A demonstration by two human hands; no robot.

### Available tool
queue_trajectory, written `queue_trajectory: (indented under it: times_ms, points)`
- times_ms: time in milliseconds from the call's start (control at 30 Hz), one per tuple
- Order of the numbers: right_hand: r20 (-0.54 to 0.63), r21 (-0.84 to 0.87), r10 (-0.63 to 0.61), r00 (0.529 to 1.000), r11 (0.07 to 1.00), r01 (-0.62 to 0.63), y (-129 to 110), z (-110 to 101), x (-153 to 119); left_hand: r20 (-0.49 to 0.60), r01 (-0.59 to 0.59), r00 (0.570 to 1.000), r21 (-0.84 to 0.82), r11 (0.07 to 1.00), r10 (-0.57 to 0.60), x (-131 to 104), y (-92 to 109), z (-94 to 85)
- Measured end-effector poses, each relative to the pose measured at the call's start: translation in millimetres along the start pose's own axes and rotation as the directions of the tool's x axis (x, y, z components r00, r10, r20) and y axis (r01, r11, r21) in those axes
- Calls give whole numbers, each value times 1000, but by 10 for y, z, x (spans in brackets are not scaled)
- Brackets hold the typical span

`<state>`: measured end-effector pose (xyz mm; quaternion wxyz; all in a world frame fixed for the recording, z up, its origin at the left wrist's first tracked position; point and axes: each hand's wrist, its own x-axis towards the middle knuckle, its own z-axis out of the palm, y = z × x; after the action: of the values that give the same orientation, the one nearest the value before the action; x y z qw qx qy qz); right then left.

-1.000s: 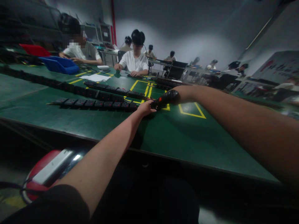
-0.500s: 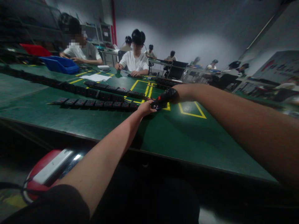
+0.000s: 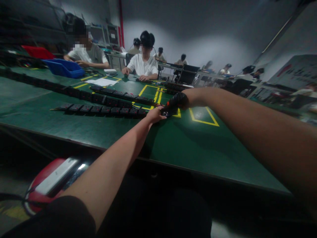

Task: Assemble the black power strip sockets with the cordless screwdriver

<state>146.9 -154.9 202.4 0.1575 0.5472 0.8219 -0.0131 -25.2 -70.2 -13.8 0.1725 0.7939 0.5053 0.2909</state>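
Observation:
My left hand (image 3: pixel 154 115) reaches to the middle of the table, its fingers closed at the near edge of a small dark shiny piece (image 3: pixel 168 113). Just above that piece, my right hand (image 3: pixel 188 96) is bent inward around a black ribbed object with an orange-red spot (image 3: pixel 175 100); its exact kind is unclear, and most fingers are hidden behind it. The object's lower end meets or nearly meets the dark piece. Left of my hands lies a row of black square modules with red marks (image 3: pixel 99 109), ending beside my left hand.
More long black module rows (image 3: pixel 61 88) run left across the green table (image 3: pixel 198 155), which has yellow tape outlines (image 3: pixel 205 123). A blue bin (image 3: pixel 64 68), a red bin (image 3: pixel 39 52) and white paper (image 3: pixel 102 82) lie farther back. People in white shirts (image 3: pixel 146 66) sit opposite.
My right hand and the black object have tilted very slightly. My left hand stays in place, and the rows on the table look the same.

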Motion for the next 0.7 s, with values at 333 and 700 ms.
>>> queue_trajectory:
  times_ms: [333,700]
  points:
    - [2,5,36,999,999,-36,-104,-55,-40,-1,10,1000,-4,1000,-10,16,-39,17]
    - [-5,21,24,1000,999,-24,-56,-16,-32,4,20,1000,8,1000,-20,19,-18,1]
